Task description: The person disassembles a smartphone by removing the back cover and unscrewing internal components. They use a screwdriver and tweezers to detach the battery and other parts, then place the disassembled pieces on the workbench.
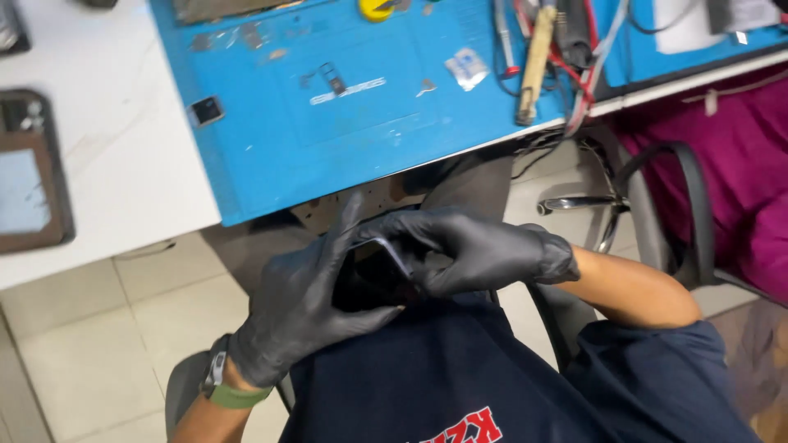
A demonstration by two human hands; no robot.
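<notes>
Both my hands wear black gloves and meet over my lap, below the desk edge. My left hand [300,303] cups a dark smartphone [369,275] from the left and below. My right hand [472,246] grips the phone's top right edge, its fingers curled over the metal rim. The phone's face is mostly hidden by my fingers. A green-strapped watch [223,384] sits on my left wrist.
A blue work mat [345,98] covers the white desk [107,156], with small parts, a wooden-handled tool [535,61], red cables and a yellow disc [376,8]. A brown-cased tablet [29,176] lies at the left. Another person in magenta [739,164] sits on a chair at right.
</notes>
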